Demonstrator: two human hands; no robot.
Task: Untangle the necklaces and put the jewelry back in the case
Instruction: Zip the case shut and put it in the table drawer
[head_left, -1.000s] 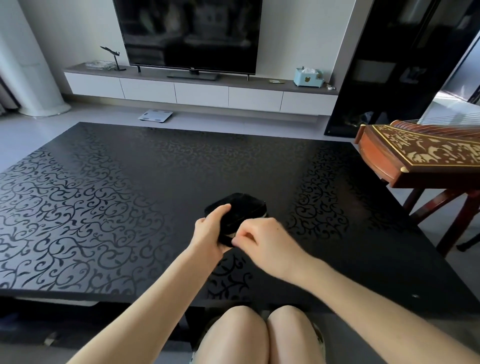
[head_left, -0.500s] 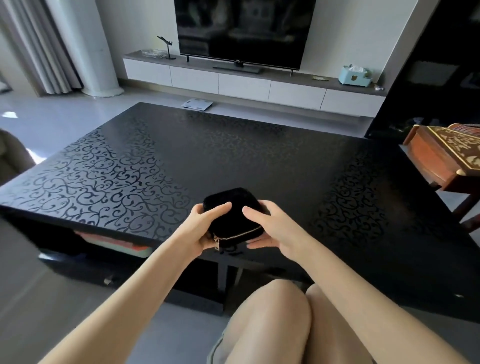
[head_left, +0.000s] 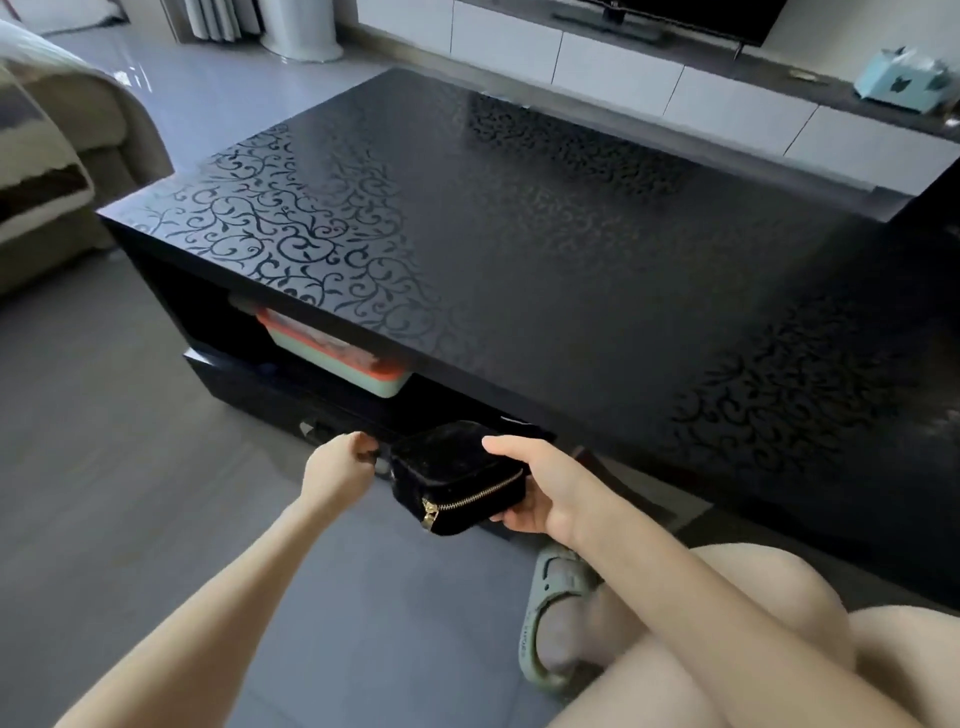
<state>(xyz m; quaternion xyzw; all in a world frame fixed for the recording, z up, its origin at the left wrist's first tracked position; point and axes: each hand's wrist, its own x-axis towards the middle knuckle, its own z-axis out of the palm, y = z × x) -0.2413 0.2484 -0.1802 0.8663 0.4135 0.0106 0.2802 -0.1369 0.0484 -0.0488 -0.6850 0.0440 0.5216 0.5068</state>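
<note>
The black velvet jewelry case (head_left: 451, 464), zipped with a gold zipper, is held in the air below the front edge of the black coffee table (head_left: 519, 234). My right hand (head_left: 543, 488) grips its right side, thumb on top and fingers underneath. My left hand (head_left: 336, 467) is just left of the case, with its fingers curled on a dark handle on the table's low drawer (head_left: 260, 389). No necklaces or other jewelry are in sight.
A red and pale green container (head_left: 337, 356) lies on the shelf under the tabletop. My knees and a grey-green slipper (head_left: 550, 623) are at the lower right. A sofa (head_left: 41, 156) stands at the left, a white TV cabinet (head_left: 623, 67) behind the table.
The case has left the tabletop and come down in front of the table, now in my right hand alone. My left hand has let go of it and reached the drawer front. The view tilted down.
</note>
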